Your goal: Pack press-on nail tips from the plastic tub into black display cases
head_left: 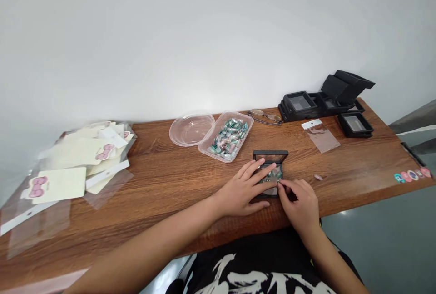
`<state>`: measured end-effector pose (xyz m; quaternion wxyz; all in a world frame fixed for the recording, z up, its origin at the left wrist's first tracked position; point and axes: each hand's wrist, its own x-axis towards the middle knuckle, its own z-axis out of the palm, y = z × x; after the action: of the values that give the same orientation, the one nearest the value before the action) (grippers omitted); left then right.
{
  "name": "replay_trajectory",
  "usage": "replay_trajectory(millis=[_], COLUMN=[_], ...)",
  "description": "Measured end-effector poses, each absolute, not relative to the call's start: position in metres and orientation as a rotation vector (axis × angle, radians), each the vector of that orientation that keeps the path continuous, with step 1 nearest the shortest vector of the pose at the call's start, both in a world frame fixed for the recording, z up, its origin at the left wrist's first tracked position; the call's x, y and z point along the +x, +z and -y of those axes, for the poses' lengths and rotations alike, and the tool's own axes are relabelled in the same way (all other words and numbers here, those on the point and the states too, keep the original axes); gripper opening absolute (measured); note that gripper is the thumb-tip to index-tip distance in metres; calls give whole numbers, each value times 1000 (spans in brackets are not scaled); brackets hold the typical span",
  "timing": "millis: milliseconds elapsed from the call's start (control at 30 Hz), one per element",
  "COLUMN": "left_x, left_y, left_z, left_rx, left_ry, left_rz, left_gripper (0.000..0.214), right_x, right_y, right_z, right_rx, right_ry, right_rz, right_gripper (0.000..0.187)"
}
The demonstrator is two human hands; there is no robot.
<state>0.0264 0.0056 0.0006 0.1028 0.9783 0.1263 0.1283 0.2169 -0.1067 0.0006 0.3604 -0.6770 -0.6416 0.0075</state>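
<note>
A small open black box [270,155] lies on the wooden table [177,180] in front of me, with green and pink pieces inside it. My left hand [247,189] rests flat over the box's lower half, fingers stretched out and touching it. My right hand [299,205] sits at the box's right edge, its fingers pinched together at the box rim; what they pinch is too small to name. One loose pink piece [318,177] lies on the table just right of my right hand.
A clear tub [226,137] of green and pink pieces stands behind the box, its round lid [191,129] beside it. Glasses [265,117], stacked black boxes [327,101] and a clear bag [322,138] are at back right. Bow cards in sleeves [68,166] cover the left. Stickers [412,175] line the right edge.
</note>
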Motion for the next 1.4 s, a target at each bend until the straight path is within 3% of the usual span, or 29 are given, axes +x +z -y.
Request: replay_trajectory(millis=[267,433,600,867,1133,1400], left_x=[23,16,15,16,15,15], left_y=[1,0,1,0,-1,-4], left_z=[-6,-9,-12,-14,-14,-14], left_rx=[2859,2753,2734,2712,2726,2740], left_ry=[486,689,746,730,691,692], left_rz=[-354,-382,-348,-316,-297,-283], left_gripper=[48,30,22,23,24,26], right_x=[213,211,216,232,247,247], right_y=[0,2,6,7,14,9], right_z=[106,107,112,110,93,81], right_rx=[-1782,-1786,-1730,-1642,-1618,-1616], right_ry=[-10,2,75,190,279,281], right_rz=[1608,1592,1650,1788,2028,2090], right_gripper=[19,24,16,9,24,21])
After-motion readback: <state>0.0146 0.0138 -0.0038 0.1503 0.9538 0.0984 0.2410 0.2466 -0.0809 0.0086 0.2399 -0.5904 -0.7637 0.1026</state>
